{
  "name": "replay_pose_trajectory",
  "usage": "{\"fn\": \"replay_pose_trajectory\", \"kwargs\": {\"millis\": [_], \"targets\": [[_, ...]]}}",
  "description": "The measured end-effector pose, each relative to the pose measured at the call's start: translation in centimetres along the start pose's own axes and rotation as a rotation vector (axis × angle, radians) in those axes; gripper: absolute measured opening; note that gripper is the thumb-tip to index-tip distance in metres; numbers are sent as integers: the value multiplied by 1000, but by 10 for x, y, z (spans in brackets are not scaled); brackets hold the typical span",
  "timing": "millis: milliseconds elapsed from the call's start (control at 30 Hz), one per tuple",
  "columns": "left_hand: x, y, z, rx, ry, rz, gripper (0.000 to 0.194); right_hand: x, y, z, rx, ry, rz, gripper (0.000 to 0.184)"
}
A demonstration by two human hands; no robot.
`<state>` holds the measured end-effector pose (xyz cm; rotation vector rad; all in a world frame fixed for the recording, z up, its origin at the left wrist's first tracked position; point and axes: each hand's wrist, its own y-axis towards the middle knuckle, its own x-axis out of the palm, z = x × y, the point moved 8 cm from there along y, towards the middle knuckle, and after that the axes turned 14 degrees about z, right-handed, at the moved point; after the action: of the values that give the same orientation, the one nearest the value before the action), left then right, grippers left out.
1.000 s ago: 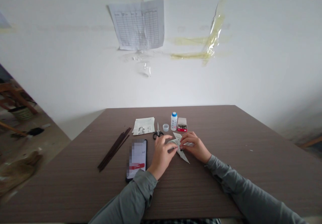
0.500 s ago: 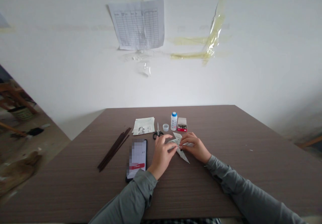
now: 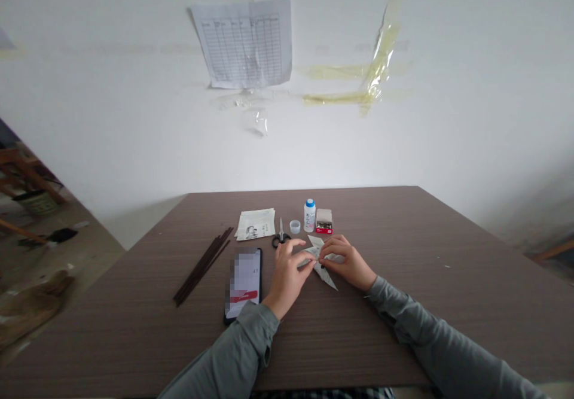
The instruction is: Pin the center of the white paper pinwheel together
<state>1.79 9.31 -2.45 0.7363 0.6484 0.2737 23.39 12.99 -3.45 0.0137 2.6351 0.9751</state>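
Note:
Between my hands is a folded printed-paper pinwheel (image 3: pixel 326 276), its pointed blades sticking out above and below my fingers. My left hand (image 3: pixel 289 272) pinches at the middle of it with thumb and index finger, the other fingers raised. From the right, my right hand (image 3: pixel 347 260) pinches at the same middle, its fingertips almost meeting those of the left. A small dark spot shows under the right fingertips; I cannot tell what it is. The fingers hide the pinwheel's centre.
Behind my hands stand scissors (image 3: pixel 281 237), a small clear cup (image 3: pixel 295 227), a white bottle with a blue cap (image 3: pixel 309 216) and an open red box (image 3: pixel 324 224) of small metal pieces. Paper squares (image 3: pixel 255 225), dark sticks (image 3: pixel 204 267) and a phone (image 3: pixel 243 285) lie to the left on the table (image 3: pixel 448 321).
Almost nothing differs. Both hands stay pinched at the pinwheel's middle, and the whole view has shifted very slightly.

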Motion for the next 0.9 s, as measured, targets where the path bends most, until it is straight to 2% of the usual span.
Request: {"fn": "replay_pose_trajectory", "kwargs": {"millis": [200,633,900], "targets": [[1,-1,0,12,-22,3,22,1,-1,-2,-31,-57,-36,15],[7,-4,-12,-42,-89,15,20,1,-3,2,15,41,-9,31],[9,-4,-14,-25,-36,63,21,-2,0,-4,33,-9,-3,20]]}}
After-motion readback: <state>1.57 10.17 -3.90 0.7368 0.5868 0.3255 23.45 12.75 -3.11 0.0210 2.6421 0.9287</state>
